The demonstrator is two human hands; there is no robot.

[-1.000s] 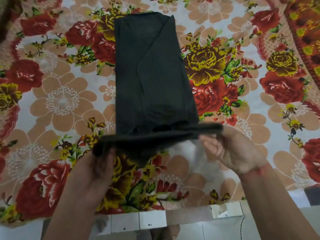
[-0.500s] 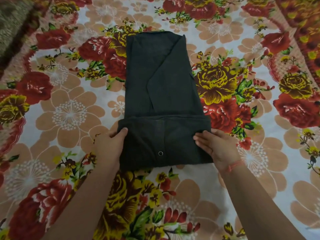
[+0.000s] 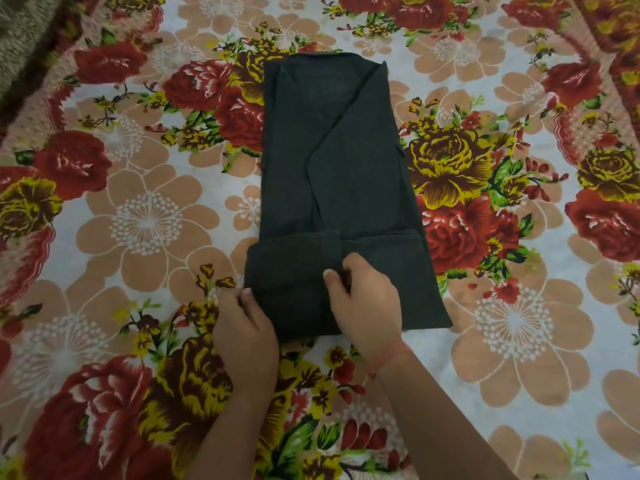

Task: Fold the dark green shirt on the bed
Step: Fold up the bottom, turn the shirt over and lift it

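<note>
The dark green shirt (image 3: pixel 332 161) lies on the floral bed sheet (image 3: pixel 145 220) as a long narrow strip, its sides folded in. Its near end is turned up over the strip as a short flap. My left hand (image 3: pixel 246 327) is at the flap's lower left edge, fingers curled onto the cloth. In the middle of the near end, my right hand (image 3: pixel 367 306) pinches the flap's right edge between thumb and fingers. It wears a red thread at the wrist. The shirt's near right corner lies flat beside that hand.
The sheet with red, yellow and beige flowers fills the whole view around the shirt. A brownish woven cloth (image 3: pixel 20 36) lies at the far left corner.
The near end, lifted a second ago, now lies folded over the strip. My right hand has moved from the shirt's right edge to its middle; my left hand has slid nearer along the left edge.
</note>
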